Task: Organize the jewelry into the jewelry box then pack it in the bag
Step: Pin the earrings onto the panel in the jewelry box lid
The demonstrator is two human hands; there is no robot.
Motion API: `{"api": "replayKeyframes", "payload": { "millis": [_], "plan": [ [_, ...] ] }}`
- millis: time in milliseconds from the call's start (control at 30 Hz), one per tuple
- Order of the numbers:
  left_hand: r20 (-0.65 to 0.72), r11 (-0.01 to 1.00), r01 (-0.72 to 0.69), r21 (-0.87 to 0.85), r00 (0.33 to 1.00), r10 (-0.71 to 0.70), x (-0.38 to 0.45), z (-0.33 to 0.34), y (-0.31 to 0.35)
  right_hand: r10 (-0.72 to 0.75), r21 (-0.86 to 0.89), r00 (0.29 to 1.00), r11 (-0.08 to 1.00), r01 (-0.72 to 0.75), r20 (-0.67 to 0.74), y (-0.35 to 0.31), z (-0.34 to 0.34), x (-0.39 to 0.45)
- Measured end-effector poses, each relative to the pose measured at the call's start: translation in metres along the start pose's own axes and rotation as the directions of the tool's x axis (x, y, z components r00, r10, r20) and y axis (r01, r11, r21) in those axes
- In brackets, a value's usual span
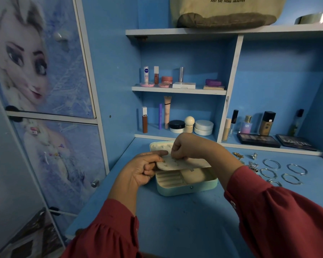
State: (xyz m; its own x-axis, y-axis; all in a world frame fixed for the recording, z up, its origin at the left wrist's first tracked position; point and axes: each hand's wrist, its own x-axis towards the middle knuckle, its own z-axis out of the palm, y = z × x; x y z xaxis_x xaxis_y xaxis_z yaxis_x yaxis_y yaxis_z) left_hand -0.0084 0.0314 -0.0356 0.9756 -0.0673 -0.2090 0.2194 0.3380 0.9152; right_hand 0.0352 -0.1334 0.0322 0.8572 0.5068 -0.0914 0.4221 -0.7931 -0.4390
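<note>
A pale mint jewelry box [186, 187] stands open in the middle of the blue desk, its lid [157, 146] tipped back. My left hand [144, 168] pinches the left end of the box's cream earring panel [190, 164], held level over the tray. A few small earrings sit on the panel. My right hand [186, 146] is curled above the panel, its fingertips pinching something tiny that I cannot make out. Several silver bangles [280, 170] and small gold and silver pieces [250, 161] lie on the desk to the right. A beige canvas bag [227, 12] stands on the top shelf.
Shelves behind the box hold cosmetics: tubes, jars [203, 127], bottles [267, 123] and two dark eyeshadow palettes [257, 140]. A cabinet with printed doors [45, 90] stands on the left. A round metal tin [313, 19] sits on the top shelf at right.
</note>
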Motion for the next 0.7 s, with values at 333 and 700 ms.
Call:
{"api": "replayKeyframes", "payload": {
  "millis": [333, 700],
  "plan": [
    [0.001, 0.999, -0.005, 0.035, 1.000, 0.005, 0.0000, 0.0003, 0.0003, -0.017, 0.151, 1.000, 0.988, 0.014, 0.021, 0.0095, -0.0042, -0.0049],
    [0.003, 1.000, 0.006, -0.002, 1.000, -0.006, -0.0002, 0.0007, 0.0008, -0.033, 0.070, 0.998, 0.997, 0.029, 0.053, 0.0070, -0.0046, 0.0034]
  ]
}}
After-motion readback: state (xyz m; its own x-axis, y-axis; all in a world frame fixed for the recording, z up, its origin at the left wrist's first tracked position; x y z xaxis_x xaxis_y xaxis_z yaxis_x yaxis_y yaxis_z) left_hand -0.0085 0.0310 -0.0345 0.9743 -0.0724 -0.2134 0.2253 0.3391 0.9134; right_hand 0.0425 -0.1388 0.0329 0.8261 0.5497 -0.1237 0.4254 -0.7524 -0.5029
